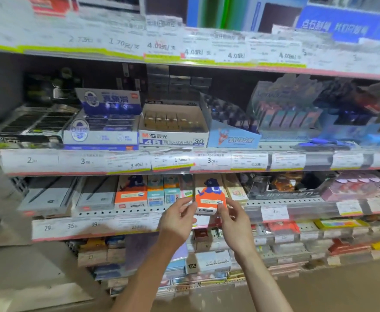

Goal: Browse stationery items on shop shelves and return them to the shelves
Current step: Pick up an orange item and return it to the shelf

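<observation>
— What did the hands have hold of?

— A small orange and white box (209,197) with a dark blue cartoon animal printed on it. The left hand (177,221) pinched its left edge between thumb and fingers (190,204), and the right hand (235,224) gripped its lower right corner, fingers (223,211) curled round it. The box stood upright at the front lip of the third shelf (297,202), between the two sets of fingers.

— Could any writing on it be read?

— No, its labels were too blurred. A matching orange box (131,194) stood on the same shelf, well to the left of the left fingers, with two teal boxes (163,191) between; one carried a small "M&G" mark.

— And above the fingers?

— One shelf up sat an open white carton (173,129) printed "M&G", "4B ERASER" and "30". To its left was a blue and white display box (101,122) with Chinese characters, and to its right a pale blue one (232,137).

— Any prices?

— Tags (180,160) straight above the fingers read "1.36", "3.00" and "4.00". To the lower left of the left hand, tags (71,226) read "29" and "35".
</observation>
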Motion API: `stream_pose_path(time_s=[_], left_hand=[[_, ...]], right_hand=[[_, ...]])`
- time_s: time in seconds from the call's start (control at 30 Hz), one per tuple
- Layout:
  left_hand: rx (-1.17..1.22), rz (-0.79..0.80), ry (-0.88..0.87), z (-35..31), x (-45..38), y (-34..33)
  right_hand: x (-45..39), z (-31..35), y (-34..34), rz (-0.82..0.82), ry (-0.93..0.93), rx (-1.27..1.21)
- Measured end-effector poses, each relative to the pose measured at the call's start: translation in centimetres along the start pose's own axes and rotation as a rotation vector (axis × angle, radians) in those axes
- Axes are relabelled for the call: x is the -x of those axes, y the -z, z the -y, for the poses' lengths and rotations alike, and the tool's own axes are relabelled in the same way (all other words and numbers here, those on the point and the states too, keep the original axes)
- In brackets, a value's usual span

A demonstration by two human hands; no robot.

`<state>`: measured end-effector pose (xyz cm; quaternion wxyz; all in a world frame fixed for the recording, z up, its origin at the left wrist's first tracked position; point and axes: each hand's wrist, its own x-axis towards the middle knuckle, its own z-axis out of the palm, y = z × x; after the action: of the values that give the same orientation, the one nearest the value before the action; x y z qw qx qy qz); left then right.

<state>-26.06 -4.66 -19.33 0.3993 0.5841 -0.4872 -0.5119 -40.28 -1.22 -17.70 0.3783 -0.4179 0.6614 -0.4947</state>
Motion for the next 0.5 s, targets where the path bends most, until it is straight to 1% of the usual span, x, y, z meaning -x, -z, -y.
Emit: stream_pose_path(time_s=[0.17,0.27,0.4,0.5], left_hand=[[0.115,0.043,0.030,0.2,-0.2,-0.3],[0.140,0.051,0.024,0.4,0.3,0.0],[0.187,0.053,-0.035,0.4,1.2,1.5],[0.208,-0.003,-0.113,0.8,1.8,3.6]], right_hand=[[0.4,-0.2,-0.2,-0.040,0.003,-0.046],[0.9,-0.4,-0.3,-0.044,0.027,-0.064],[2.0,-0.2,-1.2,-0.041,0.065,-0.082],[2.9,0.5,-2.7,-0.014,0.085,-0.121]])
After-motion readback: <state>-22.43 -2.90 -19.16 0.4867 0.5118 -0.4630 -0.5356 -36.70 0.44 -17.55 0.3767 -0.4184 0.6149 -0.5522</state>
